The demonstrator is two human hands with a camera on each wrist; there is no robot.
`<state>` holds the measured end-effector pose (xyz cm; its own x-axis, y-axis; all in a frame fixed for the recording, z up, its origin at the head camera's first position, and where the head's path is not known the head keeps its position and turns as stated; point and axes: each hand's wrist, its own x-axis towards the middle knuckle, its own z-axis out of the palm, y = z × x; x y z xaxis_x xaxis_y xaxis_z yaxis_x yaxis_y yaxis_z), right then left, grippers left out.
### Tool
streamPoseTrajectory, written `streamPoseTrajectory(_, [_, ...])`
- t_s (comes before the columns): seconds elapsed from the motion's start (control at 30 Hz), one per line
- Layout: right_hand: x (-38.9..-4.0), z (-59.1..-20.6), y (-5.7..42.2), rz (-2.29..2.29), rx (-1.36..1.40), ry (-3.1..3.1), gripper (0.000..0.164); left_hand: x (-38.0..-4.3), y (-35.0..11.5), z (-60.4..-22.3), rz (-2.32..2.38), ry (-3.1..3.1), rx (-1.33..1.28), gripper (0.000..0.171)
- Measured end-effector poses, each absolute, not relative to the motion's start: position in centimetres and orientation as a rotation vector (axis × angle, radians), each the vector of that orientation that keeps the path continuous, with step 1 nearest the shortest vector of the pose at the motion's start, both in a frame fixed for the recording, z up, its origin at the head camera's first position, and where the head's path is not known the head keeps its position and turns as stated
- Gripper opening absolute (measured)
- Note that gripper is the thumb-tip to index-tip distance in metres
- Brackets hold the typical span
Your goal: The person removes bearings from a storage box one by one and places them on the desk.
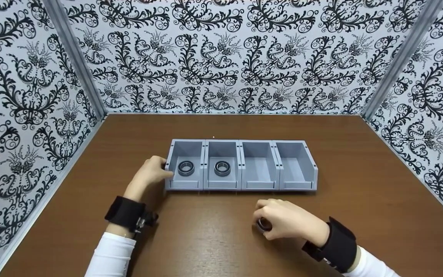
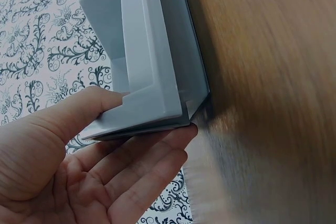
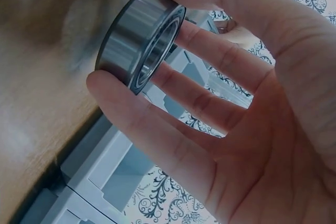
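Standing round the brown table (image 1: 206, 238): white walls (image 1: 221, 57) with curly black patterns, and grey posts (image 1: 77, 57).
Bins (image 1: 260, 185): four, grey and smooth, joined in a row; left-end bin (image 1: 185, 185) and its neighbour (image 1: 222, 185) hold one dark ring (image 1: 186, 174) each.
Left hand (image 1: 150, 173): thumb and fingers slightly apart, pinching the left-end bin's side.
Right hand (image 1: 285, 219): fingers bent, pinching a shiny metal ring (image 3: 134, 32) in front of the bins, partly hiding it.
Wrists: black straps (image 1: 340, 244).

White sleeves (image 1: 110, 254), broad black wristbands (image 1: 125, 212), small dark fittings (image 1: 151, 218), bare hands (image 1: 288, 220)
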<state>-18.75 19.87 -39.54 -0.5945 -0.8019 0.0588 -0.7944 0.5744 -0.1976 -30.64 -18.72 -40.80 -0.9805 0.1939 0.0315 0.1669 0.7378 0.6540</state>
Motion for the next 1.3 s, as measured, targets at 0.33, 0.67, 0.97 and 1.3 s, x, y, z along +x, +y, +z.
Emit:
streamPoseTrajectory(0.33, [-18.7, -40.2, 19.8, -0.286, -1.399, 2.748, 0.03, -30.5, -18.7, -40.8, 1.087, 2.891, 0.3, 0.009])
streamPoseTrajectory(0.67, [-18.5, -40.5, 19.8, -0.256, -1.4, 2.761, 0.03, -30.6, -18.7, -40.8, 1.08, 2.886, 0.294, 0.011])
streamPoseTrajectory(0.97, [-18.5, -40.7, 19.8, -0.261, -1.385, 2.772, 0.03, -30.4, -18.6, -40.7, 1.073, 2.897, 0.297, 0.009])
streamPoseTrajectory(1.3, [-18.5, -40.7, 19.8, -0.29, -1.364, 2.769, 0.03, -30.5, -18.6, -40.8, 1.079, 2.893, 0.291, 0.01])
